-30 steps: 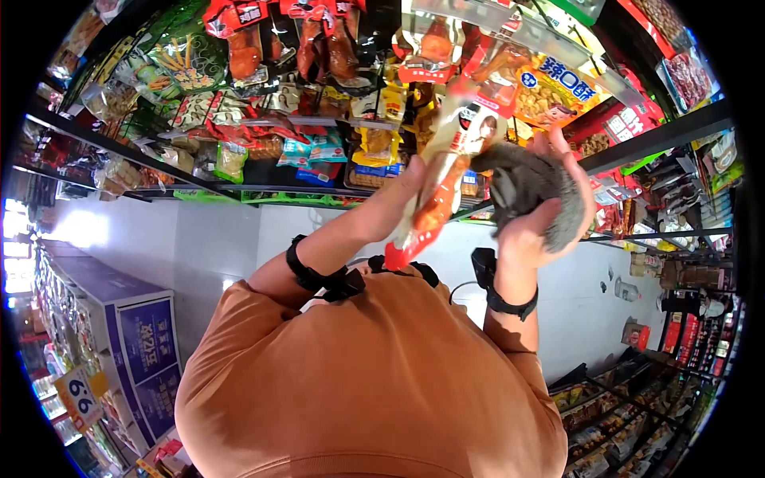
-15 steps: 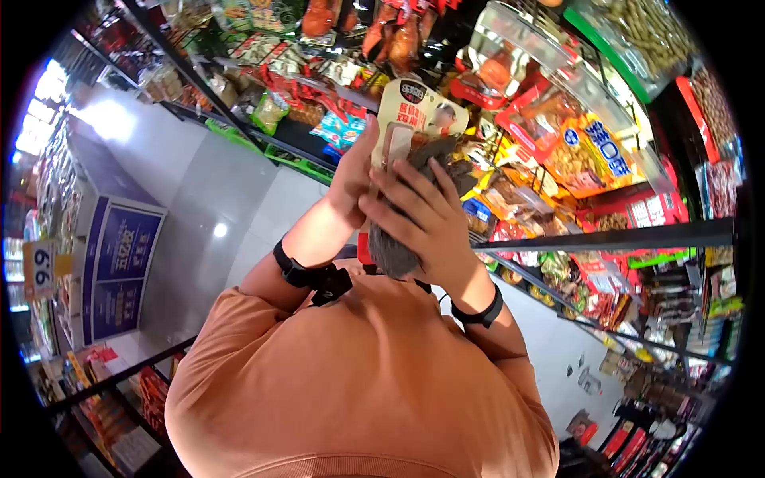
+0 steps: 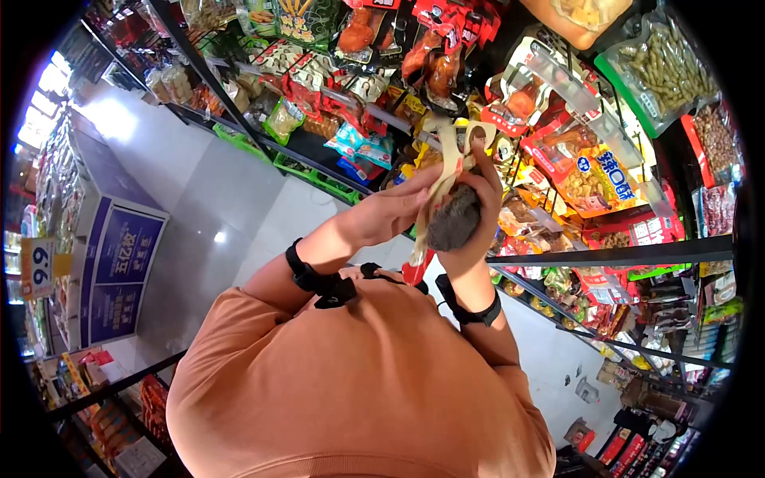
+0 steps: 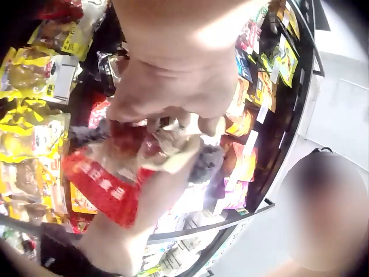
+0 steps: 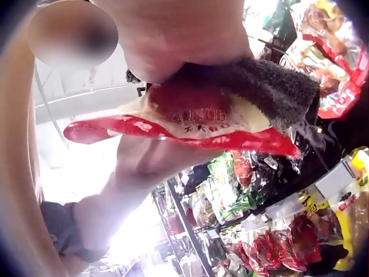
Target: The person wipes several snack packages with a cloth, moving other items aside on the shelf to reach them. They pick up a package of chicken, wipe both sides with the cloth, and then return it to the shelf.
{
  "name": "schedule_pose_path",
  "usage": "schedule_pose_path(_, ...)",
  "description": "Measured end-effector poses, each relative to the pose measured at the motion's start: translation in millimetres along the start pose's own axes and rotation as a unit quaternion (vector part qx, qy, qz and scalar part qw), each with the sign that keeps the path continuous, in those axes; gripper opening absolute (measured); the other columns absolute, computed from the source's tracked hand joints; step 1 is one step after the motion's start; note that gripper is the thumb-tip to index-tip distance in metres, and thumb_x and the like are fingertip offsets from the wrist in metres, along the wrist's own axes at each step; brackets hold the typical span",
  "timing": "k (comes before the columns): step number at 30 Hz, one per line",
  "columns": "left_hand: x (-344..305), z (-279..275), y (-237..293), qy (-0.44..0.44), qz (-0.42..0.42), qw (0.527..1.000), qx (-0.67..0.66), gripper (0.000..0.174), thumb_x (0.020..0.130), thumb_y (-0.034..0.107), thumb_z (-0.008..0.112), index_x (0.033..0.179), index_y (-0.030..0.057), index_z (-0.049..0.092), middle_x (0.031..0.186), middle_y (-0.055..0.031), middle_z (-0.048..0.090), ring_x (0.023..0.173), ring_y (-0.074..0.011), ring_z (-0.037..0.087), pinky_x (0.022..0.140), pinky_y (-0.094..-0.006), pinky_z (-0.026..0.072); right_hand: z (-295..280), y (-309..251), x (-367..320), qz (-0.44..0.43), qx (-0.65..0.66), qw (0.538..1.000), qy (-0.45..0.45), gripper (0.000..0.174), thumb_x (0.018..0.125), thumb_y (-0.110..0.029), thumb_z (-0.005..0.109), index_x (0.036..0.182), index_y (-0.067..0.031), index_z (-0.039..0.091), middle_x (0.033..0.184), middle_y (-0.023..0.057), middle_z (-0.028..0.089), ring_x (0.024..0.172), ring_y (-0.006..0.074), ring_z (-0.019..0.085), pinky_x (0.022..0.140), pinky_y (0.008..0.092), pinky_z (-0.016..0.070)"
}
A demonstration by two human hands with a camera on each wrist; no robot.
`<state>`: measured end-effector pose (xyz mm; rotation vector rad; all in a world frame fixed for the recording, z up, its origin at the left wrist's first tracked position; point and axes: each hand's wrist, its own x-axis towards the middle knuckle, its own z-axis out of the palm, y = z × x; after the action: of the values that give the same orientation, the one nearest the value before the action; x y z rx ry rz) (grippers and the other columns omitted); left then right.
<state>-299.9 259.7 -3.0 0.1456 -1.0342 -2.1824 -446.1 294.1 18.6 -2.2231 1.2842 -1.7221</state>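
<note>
Package [image 3: 449,161] has turned nearly edge-on, held near the shelf [image 3: 629,253]; its broad face is no longer presented upward. Left hand [image 3: 389,213] grips its side; right hand's [image 3: 484,187] fingers clasp grey cloth [image 3: 455,220] against it.

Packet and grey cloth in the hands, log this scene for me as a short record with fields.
item: cream and red food packet, seen bent
cloth: dark grey, fluffy, against the packet
left hand: grips the packet
right hand: holds the cloth against the packet
wrists: black band on each
clothing: orange-brown top
ahead: shelves of packaged food, including an orange pack and a green-edged pack
floor: pale, glossy
packet's full label: cannot be read
</note>
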Motion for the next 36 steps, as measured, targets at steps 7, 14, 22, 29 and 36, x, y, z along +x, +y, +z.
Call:
schedule_pose_path(7, -23.6, -16.5, 4.6, 0.078, 0.033, 0.989, 0.120, 0.051, 0.102, 0.011, 0.043, 0.150, 0.0066, 0.027, 0.146, -0.0052, 0.040, 0.132, -0.0156, 0.040, 0.111, -0.0324, 0.0326, 31.4, -44.5, 32.9, -0.014, -0.101, 0.994, -0.047, 0.058, 0.080, -0.021, 0.070, 0.132, -0.0045, 0.050, 0.148, 0.0219, 0.038, 0.138, 0.0432, 0.032, 0.113, 0.0496, 0.0246)
schedule_pose_path(14, -43.0, -66.0, 46.1, 0.155, 0.142, 0.972, -0.106, 0.040, 0.100, 0.016, 0.045, 0.138, 0.0009, 0.044, 0.132, -0.0118, 0.054, 0.117, -0.0202, 0.055, 0.100, -0.0333, 0.0461, 100.0, -82.4, 24.5, -0.077, -0.149, 0.968, -0.187, 0.068, 0.076, -0.021, 0.061, 0.140, -0.0073, 0.045, 0.148, 0.0183, 0.038, 0.134, 0.0410, 0.037, 0.106, 0.0612, 0.0296)
schedule_pose_path(22, -75.1, -99.2, 103.4, 0.306, 0.100, 0.945, 0.056, 0.038, 0.100, 0.019, 0.045, 0.132, -0.0022, 0.049, 0.126, -0.0136, 0.059, 0.109, -0.0224, 0.060, 0.096, -0.0341, 0.0498, 137.2, -100.9, 21.0, -0.133, -0.129, 0.937, -0.295, 0.069, 0.076, -0.036, 0.069, 0.135, -0.0054, 0.052, 0.144, 0.0132, 0.047, 0.135, 0.0320, 0.042, 0.109, 0.0545, 0.0286)
schedule_pose_path(29, -70.2, -132.4, 103.9, 0.044, 0.095, 0.958, -0.266, 0.041, 0.100, 0.033, 0.049, 0.127, 0.0032, 0.052, 0.113, -0.0110, 0.065, 0.099, -0.0235, 0.066, 0.086, -0.0391, 0.0553, 117.0, -74.3, -1.3, -0.022, -0.013, 0.967, -0.255, 0.066, 0.065, 0.005, 0.060, 0.130, -0.0007, 0.055, 0.134, 0.0156, 0.056, 0.121, 0.0317, 0.056, 0.102, 0.0431, 0.0440)
schedule_pose_path(36, -48.1, -72.8, 65.1, 0.062, 0.016, 0.955, -0.291, 0.044, 0.100, 0.036, 0.048, 0.131, 0.0043, 0.050, 0.116, -0.0143, 0.064, 0.102, -0.0240, 0.064, 0.084, -0.0362, 0.0558, 85.5, -74.4, 24.9, 0.090, 0.013, 0.996, 0.022, 0.051, 0.087, -0.002, 0.060, 0.135, 0.0053, 0.045, 0.142, 0.0219, 0.046, 0.129, 0.0348, 0.048, 0.109, 0.0452, 0.0368)
